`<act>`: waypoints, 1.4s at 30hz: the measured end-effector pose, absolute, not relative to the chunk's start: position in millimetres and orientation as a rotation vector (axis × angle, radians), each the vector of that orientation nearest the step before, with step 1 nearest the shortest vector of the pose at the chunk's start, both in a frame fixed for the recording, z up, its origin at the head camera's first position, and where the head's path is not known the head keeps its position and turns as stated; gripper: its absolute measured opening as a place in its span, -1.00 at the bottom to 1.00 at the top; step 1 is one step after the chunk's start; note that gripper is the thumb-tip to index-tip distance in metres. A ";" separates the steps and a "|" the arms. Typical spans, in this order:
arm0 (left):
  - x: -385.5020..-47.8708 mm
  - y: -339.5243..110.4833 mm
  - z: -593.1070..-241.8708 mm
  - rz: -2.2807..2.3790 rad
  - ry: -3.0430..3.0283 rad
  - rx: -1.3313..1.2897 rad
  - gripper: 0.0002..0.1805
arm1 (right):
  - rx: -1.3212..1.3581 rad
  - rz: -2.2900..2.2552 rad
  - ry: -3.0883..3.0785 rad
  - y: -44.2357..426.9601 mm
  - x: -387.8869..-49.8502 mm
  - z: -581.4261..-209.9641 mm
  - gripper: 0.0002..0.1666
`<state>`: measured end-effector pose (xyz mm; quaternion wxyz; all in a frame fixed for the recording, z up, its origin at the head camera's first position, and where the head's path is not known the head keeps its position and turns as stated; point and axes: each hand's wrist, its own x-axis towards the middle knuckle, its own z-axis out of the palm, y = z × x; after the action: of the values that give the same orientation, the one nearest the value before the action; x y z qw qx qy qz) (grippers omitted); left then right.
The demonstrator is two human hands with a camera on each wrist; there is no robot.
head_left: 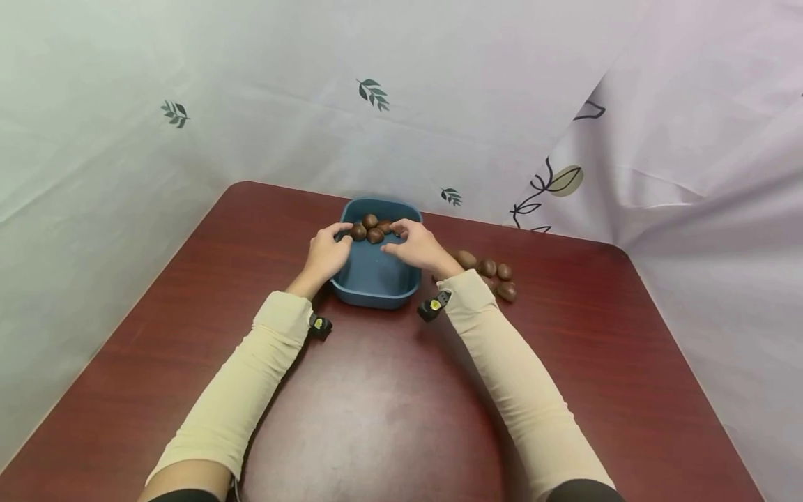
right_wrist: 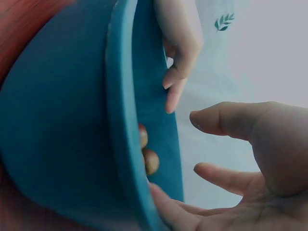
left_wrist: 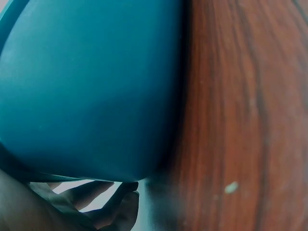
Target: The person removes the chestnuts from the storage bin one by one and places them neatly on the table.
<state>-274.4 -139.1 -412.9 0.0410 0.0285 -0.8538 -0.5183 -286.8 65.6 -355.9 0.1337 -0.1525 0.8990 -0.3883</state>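
Observation:
Several brown chestnuts (head_left: 370,222) lie together at the far end of a blue plastic basin (head_left: 376,275). My left hand (head_left: 327,252) is over the basin's left rim, its fingertips and thumb apart beside the leftmost chestnut. In the left wrist view those fingers (left_wrist: 113,207) appear below the basin's outer wall (left_wrist: 91,86). Over the right rim is my right hand (head_left: 417,245), thumb and fingers spread, with nothing visible between them. The right wrist view shows this hand (right_wrist: 240,168) with some fingers at the rim and two chestnuts (right_wrist: 150,161) inside.
More chestnuts (head_left: 487,268) lie on the dark red table (head_left: 376,390) right of the basin, partly hidden by my right wrist. A pale cloth with leaf prints (head_left: 301,139) hangs behind the table.

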 end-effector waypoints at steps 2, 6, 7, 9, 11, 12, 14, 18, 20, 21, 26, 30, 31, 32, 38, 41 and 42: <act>-274.3 -138.9 -413.6 -1.592 -2.616 0.092 -0.52 | -0.421 -1.138 2.579 61.3 -288.4 -357.9 -0.32; -275.3 -138.6 -413.9 -1.594 -2.615 0.083 -0.53 | -0.375 -1.198 2.544 55.6 -292.5 -362.4 -0.35; -275.3 -138.8 -413.8 -1.589 -2.615 0.083 -0.53 | -0.370 -1.217 2.538 54.2 -293.9 -363.7 -0.37; -275.3 -139.4 -413.4 -1.581 -2.612 0.077 -0.53 | -0.360 -1.253 2.530 51.0 -296.4 -366.2 -0.39; -274.6 -140.3 -413.4 -1.578 -2.613 0.076 -0.53 | -0.355 -1.278 2.530 47.2 -298.6 -369.4 -0.41; -274.0 -140.9 -413.5 -1.582 -2.614 0.077 -0.53 | -0.352 -1.285 2.533 45.0 -299.4 -371.4 -0.42; -273.7 -141.3 -413.8 -1.590 -2.612 0.078 -0.53 | -0.356 -1.276 2.550 41.5 -300.9 -375.4 -0.43; -272.8 -141.7 -415.4 -1.595 -2.604 0.075 -0.53 | -0.394 -1.207 2.591 34.8 -302.7 -384.7 -0.39; -272.6 -141.3 -415.7 -1.595 -2.606 0.070 -0.53 | -0.426 -1.186 2.602 32.5 -304.2 -389.6 -0.36; -272.5 -141.0 -415.7 -1.594 -2.609 0.067 -0.53 | -0.443 -1.182 2.608 32.0 -305.3 -391.7 -0.34; -273.3 -140.9 -413.9 -1.597 -2.614 0.065 -0.53 | -0.546 -1.203 2.603 29.9 -310.4 -396.6 -0.24; -273.0 -141.6 -411.7 -1.607 -2.620 0.069 -0.53 | -0.629 -1.110 2.601 28.6 -313.6 -397.4 -0.19; -272.8 -141.9 -411.3 -1.611 -2.621 0.069 -0.53 | -0.646 -1.075 2.606 28.1 -314.4 -397.8 -0.19; -272.4 -142.0 -411.1 -1.611 -2.621 0.070 -0.53 | -0.649 -1.059 2.608 27.7 -314.9 -398.7 -0.20; -271.9 -141.8 -411.2 -1.598 -2.621 0.070 -0.52 | -0.577 -1.016 2.668 26.8 -313.6 -400.2 -0.29; -272.8 -141.5 -410.7 -1.589 -2.619 0.064 -0.52 | -0.610 -0.963 2.709 27.4 -313.7 -399.4 -0.32; -273.0 -141.3 -410.5 -1.587 -2.616 0.062 -0.53 | -0.632 -0.944 2.720 27.5 -313.8 -399.2 -0.34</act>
<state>-273.0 -141.3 -410.5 0.0404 0.0203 -0.8541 -0.5182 -313.8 27.5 -399.2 0.0967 -0.2136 0.9184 -0.3187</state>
